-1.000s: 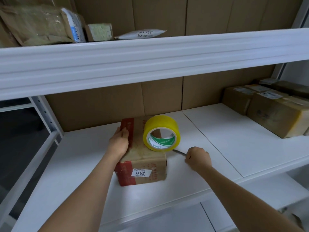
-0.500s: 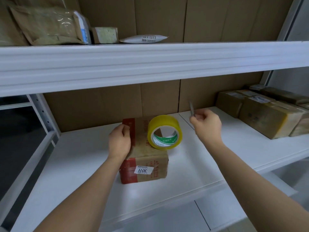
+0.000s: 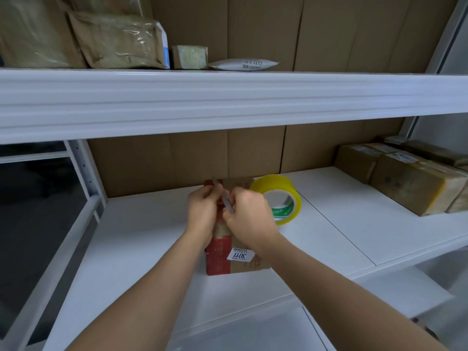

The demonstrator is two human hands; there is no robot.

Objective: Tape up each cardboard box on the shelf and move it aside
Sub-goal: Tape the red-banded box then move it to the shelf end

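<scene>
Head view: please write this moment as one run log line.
box: on shelf | left hand, right hand: both on blade above box | tape roll: right of box

A box and a tape roll beside it are carried mid-shelf. Taped boxes are stacked at the shelf's right edge.

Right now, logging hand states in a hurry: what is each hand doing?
Left hand: fingers pinch the thin grey blade over the cardboard box.
Right hand: fingers grip the same blade.
</scene>
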